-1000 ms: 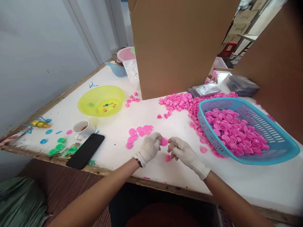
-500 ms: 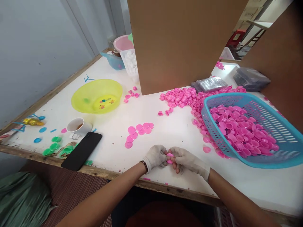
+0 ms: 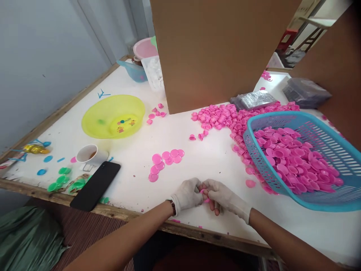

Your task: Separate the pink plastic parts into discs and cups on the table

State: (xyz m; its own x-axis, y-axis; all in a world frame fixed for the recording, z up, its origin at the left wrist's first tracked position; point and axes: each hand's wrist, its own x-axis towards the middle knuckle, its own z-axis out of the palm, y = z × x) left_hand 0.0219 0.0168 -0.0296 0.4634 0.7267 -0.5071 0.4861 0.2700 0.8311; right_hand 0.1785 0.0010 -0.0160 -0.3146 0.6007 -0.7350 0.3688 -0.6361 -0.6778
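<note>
Near the table's front edge, my left hand (image 3: 187, 194) and my right hand (image 3: 224, 197), both in pale gloves with bare fingertips, pinch one small pink plastic piece (image 3: 206, 195) between them. Fingers cover much of it, so its exact shape is hard to make out. Beyond my hands lie several flat pink discs (image 3: 168, 158) in a loose, partly overlapping cluster. To the right, a blue perforated basket (image 3: 282, 192) holds a heap of small pink plastic cups (image 3: 299, 162). More pink cups (image 3: 220, 116) are piled on the table behind and beside the basket.
A yellow basin (image 3: 113, 116), a white cup (image 3: 89, 153) with brown liquid and a black phone (image 3: 96, 186) stand to the left, near green pieces (image 3: 60, 181). A large cardboard sheet (image 3: 217, 52) rises at the back. Plastic-wrapped packs (image 3: 255, 99) lie beside it.
The pink piece has turned between my fingers, and less of its face shows. Both hands stay together at nearly the same place; the whole view has shifted slightly.
</note>
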